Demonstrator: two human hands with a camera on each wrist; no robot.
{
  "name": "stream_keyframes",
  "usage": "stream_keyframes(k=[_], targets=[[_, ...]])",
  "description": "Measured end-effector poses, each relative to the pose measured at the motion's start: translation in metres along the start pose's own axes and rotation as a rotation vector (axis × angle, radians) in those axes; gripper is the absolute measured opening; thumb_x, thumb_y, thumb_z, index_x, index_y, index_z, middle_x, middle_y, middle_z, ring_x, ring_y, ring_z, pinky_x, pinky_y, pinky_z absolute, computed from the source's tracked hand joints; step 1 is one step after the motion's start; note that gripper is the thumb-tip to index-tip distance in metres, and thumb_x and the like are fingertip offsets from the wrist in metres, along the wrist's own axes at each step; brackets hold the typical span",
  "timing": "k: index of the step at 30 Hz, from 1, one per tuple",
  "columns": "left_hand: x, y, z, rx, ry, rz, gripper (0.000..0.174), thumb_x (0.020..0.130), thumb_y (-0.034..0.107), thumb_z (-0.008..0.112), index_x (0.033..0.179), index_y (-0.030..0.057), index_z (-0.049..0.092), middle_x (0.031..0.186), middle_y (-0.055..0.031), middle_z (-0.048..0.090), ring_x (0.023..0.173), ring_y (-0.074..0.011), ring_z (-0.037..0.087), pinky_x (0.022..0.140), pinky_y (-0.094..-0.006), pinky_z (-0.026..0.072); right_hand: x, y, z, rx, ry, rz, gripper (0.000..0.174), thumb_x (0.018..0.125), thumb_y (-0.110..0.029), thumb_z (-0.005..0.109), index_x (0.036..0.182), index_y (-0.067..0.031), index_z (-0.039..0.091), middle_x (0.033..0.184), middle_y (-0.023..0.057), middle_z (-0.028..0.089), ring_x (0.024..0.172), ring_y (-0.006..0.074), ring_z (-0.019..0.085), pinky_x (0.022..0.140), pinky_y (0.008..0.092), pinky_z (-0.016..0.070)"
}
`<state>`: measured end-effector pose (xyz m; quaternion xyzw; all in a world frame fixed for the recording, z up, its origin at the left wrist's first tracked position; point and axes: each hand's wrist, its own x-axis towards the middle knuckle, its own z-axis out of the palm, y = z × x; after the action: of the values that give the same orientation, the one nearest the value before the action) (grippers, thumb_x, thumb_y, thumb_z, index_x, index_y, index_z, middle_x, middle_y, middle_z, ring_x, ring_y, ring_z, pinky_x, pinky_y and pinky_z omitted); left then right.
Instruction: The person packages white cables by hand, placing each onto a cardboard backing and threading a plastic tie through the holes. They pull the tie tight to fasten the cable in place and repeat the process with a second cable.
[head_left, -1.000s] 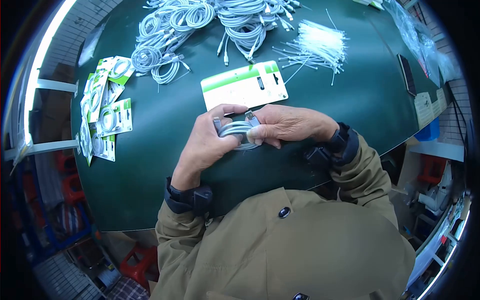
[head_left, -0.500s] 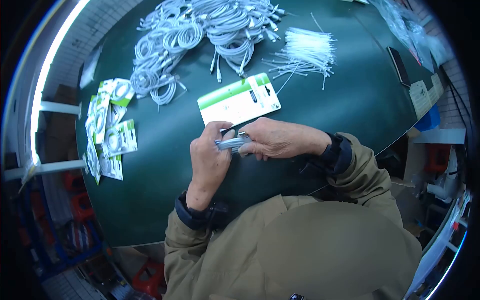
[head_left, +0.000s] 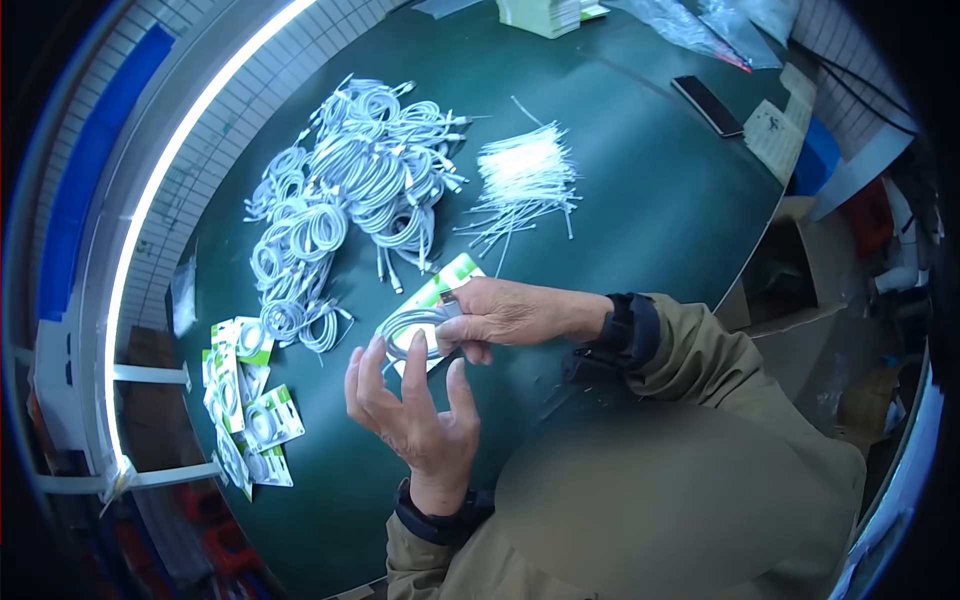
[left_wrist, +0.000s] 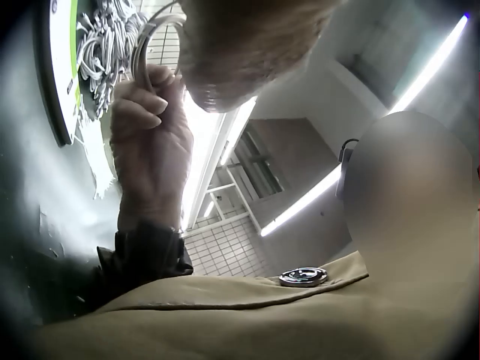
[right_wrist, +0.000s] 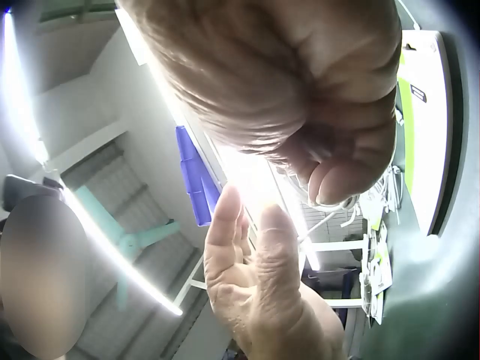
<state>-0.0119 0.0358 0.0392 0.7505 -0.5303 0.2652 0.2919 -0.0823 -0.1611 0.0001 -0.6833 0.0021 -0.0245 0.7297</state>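
My right hand (head_left: 525, 315) pinches a coiled grey-white USB cable (head_left: 403, 322) between thumb and fingers, its metal plug (head_left: 449, 299) poking up beside the thumb. Below and left of it, my left hand (head_left: 415, 420) is spread with its palm side up, fingertips close to the coil's lower edge and nothing in its grasp. In the left wrist view, the cable loop (left_wrist: 140, 51) hangs from the right hand's curled fingers. Under the coil lies a white and green packaging card (head_left: 462, 268), partly hidden by the right hand and the cable.
A large heap of coiled cables (head_left: 370, 170) lies at the back left, with white zip ties (head_left: 525, 165) to its right. Packed cable cards (head_left: 265, 425) are piled at the left edge. A phone (head_left: 707, 105) and a card stack (head_left: 540, 15) lie farther back on the green table (head_left: 620, 190).
The left hand has let go of the coil and spread its fingers below it. The right hand keeps its pinch. The head view has swung, so the table appears turned and shifted.
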Motion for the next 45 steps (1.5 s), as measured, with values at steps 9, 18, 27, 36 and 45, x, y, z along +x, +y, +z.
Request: stream_keyframes(k=[9,18,27,36,45], targets=[[0.004,0.010,0.022,-0.360,-0.229,-0.156,0.057,0.097,0.019,0.075,0.147,0.0021,0.054,0.135,-0.0208,0.059,0.118,-0.0348,0.064,0.095,-0.0407,0.0539,0.001,0.010,-0.002,0.452,0.012,-0.004,0.038,0.111,-0.038,0.061,0.104,-0.0013,0.071,0.079,-0.0026,0.063,0.068,0.0041,0.059,0.064,0.0198,0.0514],[0.006,-0.008,0.033,-0.651,-0.337,-0.333,0.080,0.091,0.009,0.082,0.159,-0.0007,0.041,0.145,-0.0212,0.057,0.105,-0.0227,0.071,0.078,-0.0301,0.0586,0.000,-0.001,0.002,0.386,0.111,-0.024,0.024,0.105,-0.024,0.071,0.116,-0.0039,0.066,0.089,-0.0022,0.064,0.072,0.0029,0.055,0.062,0.0209,0.0459],[-0.003,-0.027,0.027,-0.675,-0.110,-0.180,0.028,0.088,-0.006,0.080,0.114,0.0008,0.074,0.102,-0.0138,0.075,0.091,-0.0272,0.075,0.077,-0.0355,0.0600,0.002,-0.003,-0.001,0.575,0.120,-0.009,0.061,0.100,-0.015,0.076,0.149,0.0063,0.046,0.105,0.0100,0.071,0.079,0.0092,0.061,0.068,0.0233,0.0506],[-0.013,-0.042,0.026,-0.923,-0.117,-0.295,0.014,0.092,-0.008,0.076,0.104,-0.0020,0.072,0.100,-0.0133,0.075,0.079,-0.0170,0.071,0.066,-0.0293,0.0578,0.000,-0.016,0.004,0.290,0.063,-0.001,0.064,0.098,-0.015,0.077,0.152,0.0028,0.046,0.110,0.0082,0.069,0.087,0.0108,0.066,0.076,0.0252,0.0545],[0.001,-0.052,0.025,-0.718,-0.028,0.014,0.019,0.086,-0.009,0.079,0.101,0.0003,0.071,0.093,-0.0137,0.074,0.082,-0.0244,0.073,0.071,-0.0326,0.0590,0.000,-0.049,0.014,-0.884,0.098,-0.432,0.064,0.076,-0.004,0.086,0.136,-0.0109,0.064,0.129,0.0100,0.064,0.101,0.0296,0.070,0.082,0.0401,0.0602]])
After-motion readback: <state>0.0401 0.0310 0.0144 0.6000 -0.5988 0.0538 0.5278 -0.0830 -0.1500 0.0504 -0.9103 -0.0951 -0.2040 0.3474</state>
